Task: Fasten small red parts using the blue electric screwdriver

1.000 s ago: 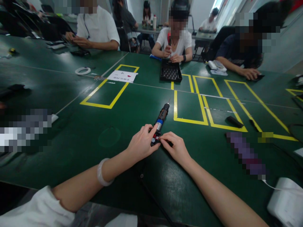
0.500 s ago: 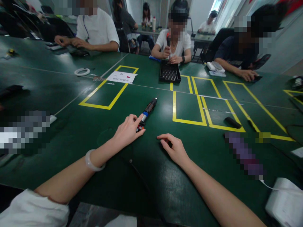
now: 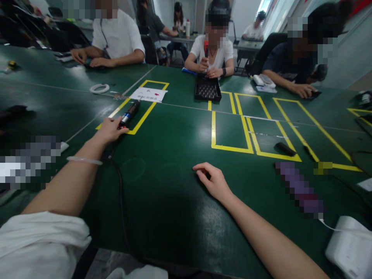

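Observation:
My left hand [image 3: 111, 131] is closed round the rear part of a corded electric screwdriver [image 3: 133, 110]. The tool is dark with a blue and silver band, and its tip points away from me toward a printed white sheet [image 3: 148, 94]. It is within the left yellow-taped rectangle [image 3: 144, 117], and the sheet lies across that rectangle's far part. From under my left wrist a black cable [image 3: 120, 193] runs down to the near table edge. On the green table, my right hand [image 3: 213, 181] rests with its fingers loosely bent, thumb and index apart, holding nothing.
Across the table a person in white holds a red-and-black tool over a black tray [image 3: 207, 90]. More yellow-taped rectangles [image 3: 232, 148] lie to the right, with a small black object [image 3: 285, 149] in one. A white adapter [image 3: 348, 248] stands near right. A white cable coil [image 3: 99, 88] lies far left.
My left hand has carried the electric screwdriver leftward from the middle of the table into the left taped rectangle, the cable trailing along. My right hand has stayed in place.

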Demonstrator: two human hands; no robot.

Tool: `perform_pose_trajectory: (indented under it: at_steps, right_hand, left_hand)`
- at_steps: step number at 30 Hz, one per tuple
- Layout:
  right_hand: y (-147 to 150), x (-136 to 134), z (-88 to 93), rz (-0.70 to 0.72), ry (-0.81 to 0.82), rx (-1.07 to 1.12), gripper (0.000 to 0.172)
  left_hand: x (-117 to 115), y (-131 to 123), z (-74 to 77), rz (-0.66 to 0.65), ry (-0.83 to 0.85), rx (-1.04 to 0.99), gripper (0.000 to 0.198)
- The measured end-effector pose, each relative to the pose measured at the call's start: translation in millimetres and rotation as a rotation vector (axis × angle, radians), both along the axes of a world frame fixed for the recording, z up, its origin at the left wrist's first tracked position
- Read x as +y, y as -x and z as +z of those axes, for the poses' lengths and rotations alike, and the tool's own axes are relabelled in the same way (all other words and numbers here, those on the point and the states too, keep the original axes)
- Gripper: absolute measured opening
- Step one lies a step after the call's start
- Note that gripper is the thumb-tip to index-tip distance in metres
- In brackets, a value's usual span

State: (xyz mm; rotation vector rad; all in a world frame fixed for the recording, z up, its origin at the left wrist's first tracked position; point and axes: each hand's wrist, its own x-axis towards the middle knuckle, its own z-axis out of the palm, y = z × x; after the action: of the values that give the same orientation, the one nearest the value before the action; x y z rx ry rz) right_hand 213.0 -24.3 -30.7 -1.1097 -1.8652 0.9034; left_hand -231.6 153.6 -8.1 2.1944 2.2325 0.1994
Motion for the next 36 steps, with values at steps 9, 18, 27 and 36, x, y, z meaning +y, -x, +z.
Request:
perform_pose_trajectory:
  at_steps: [9, 18, 27, 36]
  right_hand:
    - [0.4, 0.4, -0.7, 0.008, -0.014, -0.014, 0.017]
    - [1.9, 1.3, 0.9, -0.003, 0.02, 0.025, 0.016]
    - [-0.3, 1.7, -1.3, 0.103, 0.316, 0.424, 0.027]
    - [5.3, -0.5, 5.6, 0.151, 0.42, 0.53, 0.031]
  left_hand:
    - [-25.6, -7.0, 20.1, 0.176, 0.015, 0.119, 0.071]
    - [-46.8, -83.6, 39.6, 0.168, -0.193, -0.088, 0.037]
    - [-131.2, -231.7, 35.4, -0.578, 0.639, -1.084, 0.046]
    - [-138.6, -246.4, 5.2, -0.487, 0.748, -1.304, 0.039]
